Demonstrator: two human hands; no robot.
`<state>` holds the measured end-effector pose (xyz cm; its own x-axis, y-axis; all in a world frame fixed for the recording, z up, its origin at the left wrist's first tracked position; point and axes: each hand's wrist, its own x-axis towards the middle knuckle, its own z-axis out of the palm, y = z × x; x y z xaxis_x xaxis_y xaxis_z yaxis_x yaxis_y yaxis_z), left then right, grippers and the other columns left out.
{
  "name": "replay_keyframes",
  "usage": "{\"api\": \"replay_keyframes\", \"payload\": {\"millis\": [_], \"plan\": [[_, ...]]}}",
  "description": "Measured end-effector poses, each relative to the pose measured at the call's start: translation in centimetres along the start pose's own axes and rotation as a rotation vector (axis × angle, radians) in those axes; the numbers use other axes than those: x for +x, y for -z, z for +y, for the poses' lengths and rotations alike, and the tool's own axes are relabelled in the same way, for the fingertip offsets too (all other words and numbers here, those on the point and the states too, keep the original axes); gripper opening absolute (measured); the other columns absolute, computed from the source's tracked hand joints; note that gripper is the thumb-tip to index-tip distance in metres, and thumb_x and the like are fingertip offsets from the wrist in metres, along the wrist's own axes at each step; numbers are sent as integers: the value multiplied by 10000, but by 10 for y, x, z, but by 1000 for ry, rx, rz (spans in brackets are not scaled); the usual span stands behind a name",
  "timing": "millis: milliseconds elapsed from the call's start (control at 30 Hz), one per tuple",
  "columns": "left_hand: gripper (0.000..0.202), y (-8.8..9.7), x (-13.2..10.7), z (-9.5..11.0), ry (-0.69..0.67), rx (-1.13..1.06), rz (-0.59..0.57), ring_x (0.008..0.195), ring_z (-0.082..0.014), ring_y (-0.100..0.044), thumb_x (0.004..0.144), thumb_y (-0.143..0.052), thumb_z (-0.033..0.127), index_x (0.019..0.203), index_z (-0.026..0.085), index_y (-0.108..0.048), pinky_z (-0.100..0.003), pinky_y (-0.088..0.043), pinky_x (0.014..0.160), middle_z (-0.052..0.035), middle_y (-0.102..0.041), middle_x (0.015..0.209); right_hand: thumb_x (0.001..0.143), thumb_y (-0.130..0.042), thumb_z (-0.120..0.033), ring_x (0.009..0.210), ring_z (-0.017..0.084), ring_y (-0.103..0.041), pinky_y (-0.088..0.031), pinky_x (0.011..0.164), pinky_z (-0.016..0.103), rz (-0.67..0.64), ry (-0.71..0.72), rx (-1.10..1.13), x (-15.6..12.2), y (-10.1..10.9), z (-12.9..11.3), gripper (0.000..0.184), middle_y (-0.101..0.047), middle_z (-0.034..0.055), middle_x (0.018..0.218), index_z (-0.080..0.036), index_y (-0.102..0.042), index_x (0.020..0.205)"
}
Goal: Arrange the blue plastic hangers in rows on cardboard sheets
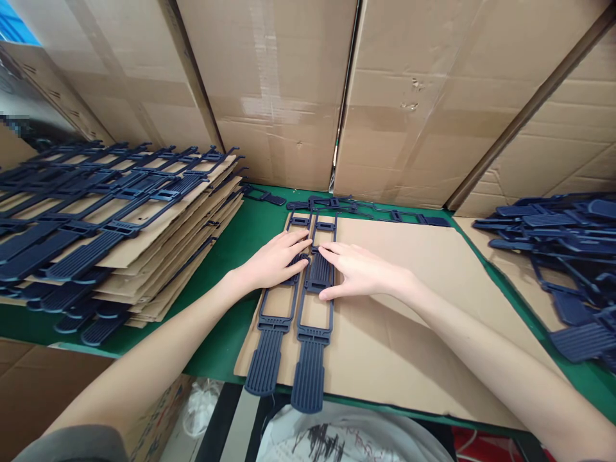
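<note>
Two long, dark blue plastic frames, each ending in a ribbed, rounded paddle, lie side by side on a cardboard sheet (423, 321). My left hand (274, 260) rests over the upper middle of the left frame (265, 359), fingers stretched out and hiding part of it. On the right frame (308, 375), the spread fingertips and thumb of my right hand (360, 269) touch its ribbed middle section. Both paddle ends stick out past the sheet's near edge. Neither hand is closed around anything.
At left, a stack of cardboard sheets (178, 263) carries layers of similar blue frames (86, 250). A loose heap of blue parts (572, 256) lies at right. More pieces (327, 204) lie along the back of the green table (212, 346), before tall cardboard boxes (274, 83).
</note>
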<state>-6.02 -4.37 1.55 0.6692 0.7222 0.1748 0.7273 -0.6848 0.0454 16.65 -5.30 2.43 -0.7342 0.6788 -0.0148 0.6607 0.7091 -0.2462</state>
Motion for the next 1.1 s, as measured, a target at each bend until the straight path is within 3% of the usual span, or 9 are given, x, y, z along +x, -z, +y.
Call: {"api": "replay_keyframes", "payload": {"millis": [133, 233, 433, 533, 633, 733, 933, 1100], "plan": [[445, 0, 1, 0, -10, 3, 51, 1342, -256, -373, 941, -400, 343, 1327, 138, -485, -457, -301, 1104, -143, -428, 1439, 747, -524, -736, 1357, 370, -275, -237, 1097, 508, 25, 47, 17, 2, 5, 3, 914, -358, 189, 1457, -98, -426, 1394], [428, 2, 1, 4, -41, -18, 96, 1332, -261, -384, 940, -412, 334, 1321, 159, -498, -466, -299, 1102, -131, -452, 1421, 848, -419, -688, 1372, 324, -266, -199, 1112, 511, 138, 38, 57, 4, 16, 20, 726, -380, 138, 1456, -174, -481, 1357], [454, 5, -1, 17, -104, -78, 47, 1355, -273, -350, 932, -447, 435, 1330, 224, -503, -470, -260, 1122, -85, -430, 1449, 886, -456, -503, 1220, 327, -471, -337, 1021, 522, 496, -316, -34, -2, 25, 104, 449, -514, 144, 1322, -177, -622, 1145], [470, 3, -2, 20, -111, -93, 21, 1356, -274, -347, 924, -456, 460, 1329, 228, -507, -456, -253, 1127, -81, -421, 1457, 880, -457, -478, 1136, 330, -530, -392, 968, 501, 479, -443, -28, -12, 18, 144, 390, -566, 152, 1240, -167, -660, 1002], [467, 2, -2, 19, -114, -94, 17, 1354, -273, -351, 922, -461, 455, 1323, 221, -514, -448, -256, 1127, -85, -421, 1456, 888, -444, -470, 1023, 289, -588, -446, 903, 446, 420, -462, 63, -19, 7, 162, 362, -630, 116, 1123, -180, -651, 951], [460, 1, -2, 19, -114, -89, 20, 1352, -273, -355, 923, -464, 445, 1314, 210, -523, -449, -260, 1125, -93, -426, 1451, 909, -419, -463, 1089, 273, -563, -429, 946, 423, 409, -392, 102, -19, -1, 164, 385, -607, 112, 1194, -172, -623, 1060], [462, 2, -2, 20, -113, -85, 15, 1345, -278, -365, 921, -469, 437, 1310, 196, -527, -451, -265, 1123, -107, -433, 1445, 938, -356, -501, 1355, 324, -309, -251, 1092, 508, 325, -336, -20, -3, -11, 161, 498, -457, 163, 1393, -122, -618, 1127], [452, 1, -1, 20, -118, -100, 26, 1345, -279, -365, 920, -473, 430, 1308, 207, -528, -460, -270, 1120, -101, -434, 1445, 956, -321, -464, 1352, 313, -320, -272, 1086, 491, 308, -345, -16, 4, -15, 166, 486, -491, 152, 1360, -126, -609, 1153]]}}
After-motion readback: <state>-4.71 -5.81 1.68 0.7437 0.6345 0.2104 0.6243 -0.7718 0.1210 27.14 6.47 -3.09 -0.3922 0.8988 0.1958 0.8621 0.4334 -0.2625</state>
